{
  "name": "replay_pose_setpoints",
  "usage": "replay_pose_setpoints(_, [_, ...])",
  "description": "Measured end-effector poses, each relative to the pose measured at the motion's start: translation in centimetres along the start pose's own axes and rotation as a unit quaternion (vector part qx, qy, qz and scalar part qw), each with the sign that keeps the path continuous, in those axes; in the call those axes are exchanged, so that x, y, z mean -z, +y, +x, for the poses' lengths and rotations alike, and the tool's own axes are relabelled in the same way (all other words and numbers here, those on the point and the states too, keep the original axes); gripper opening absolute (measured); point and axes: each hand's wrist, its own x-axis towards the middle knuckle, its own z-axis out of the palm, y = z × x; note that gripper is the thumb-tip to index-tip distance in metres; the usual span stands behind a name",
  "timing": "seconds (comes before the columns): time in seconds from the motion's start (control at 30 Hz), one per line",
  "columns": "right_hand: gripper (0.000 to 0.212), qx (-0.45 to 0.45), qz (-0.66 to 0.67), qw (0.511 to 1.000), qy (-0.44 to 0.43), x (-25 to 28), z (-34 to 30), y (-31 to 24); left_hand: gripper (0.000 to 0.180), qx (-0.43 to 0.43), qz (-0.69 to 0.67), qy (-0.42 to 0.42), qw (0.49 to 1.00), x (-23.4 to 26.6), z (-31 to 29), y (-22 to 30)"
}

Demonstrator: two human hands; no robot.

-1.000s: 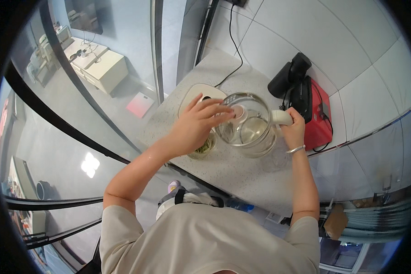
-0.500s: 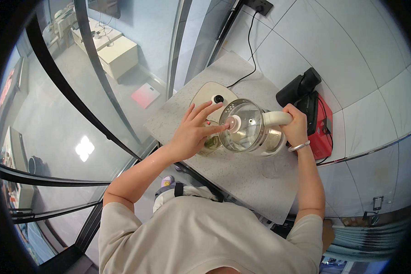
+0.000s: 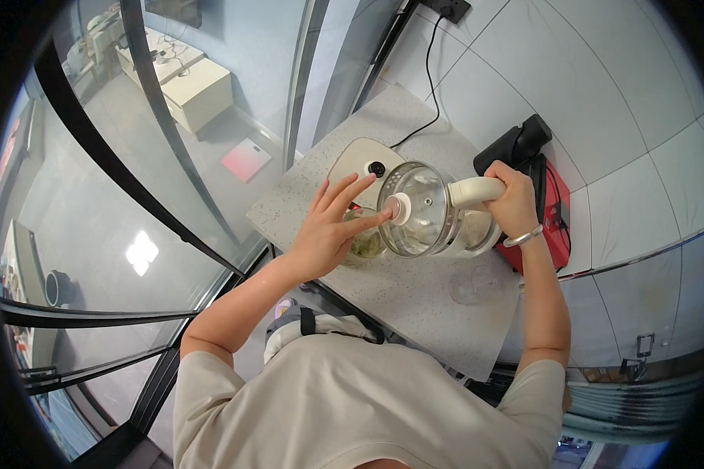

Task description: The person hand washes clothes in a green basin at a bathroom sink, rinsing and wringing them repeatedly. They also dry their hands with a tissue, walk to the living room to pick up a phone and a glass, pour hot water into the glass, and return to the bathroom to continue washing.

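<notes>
My right hand point(image 3: 515, 199) is wrapped round the cream handle of a glass kettle point(image 3: 455, 234), which is tilted to the left. The lid point(image 3: 434, 191) is clear with a metal rim and a row of holes. My left hand point(image 3: 330, 234) has its fingers spread, with one fingertip resting on the lid's pale knob point(image 3: 399, 209). Under the left hand and the kettle's tipped side stands a glass point(image 3: 368, 245) with something green in it, partly hidden. Whether liquid is flowing cannot be made out. The cream kettle base point(image 3: 350, 162) lies just behind.
A clear glass point(image 3: 469, 283) stands on the speckled counter point(image 3: 411, 305) at the right. By the tiled wall are a red appliance point(image 3: 554, 223) and a black cylindrical object point(image 3: 512, 146). A black cord point(image 3: 434, 86) runs to a wall socket. Glass panels with black frames point(image 3: 109, 164) border the left.
The kettle and my right hand have shifted slightly to the right and up. My left fingertip remains on the lid knob.
</notes>
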Motion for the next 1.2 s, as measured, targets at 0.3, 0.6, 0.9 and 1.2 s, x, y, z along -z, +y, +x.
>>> replay_pose_setpoints(0.3, [0.018,0.023,-0.032,0.999,-0.013,0.3,0.7,-0.9,0.064,-0.002,-0.005,0.001,1.000,0.0,-0.3,-0.5])
replay_pose_setpoints(0.6, [0.017,0.027,-0.034,0.999,-0.021,-0.1,0.5,-1.2,0.064,-0.003,-0.010,-0.004,1.000,0.0,-0.7,-0.6])
replay_pose_setpoints(0.9, [0.017,0.028,-0.054,0.998,-0.034,-0.2,0.5,-1.1,0.066,0.011,-0.015,-0.014,1.000,-0.2,-1.1,-0.3])
replay_pose_setpoints(1.2, [0.020,0.022,-0.041,0.998,-0.039,0.0,0.5,-1.7,0.058,0.006,-0.013,-0.019,1.000,0.1,-1.3,-0.2])
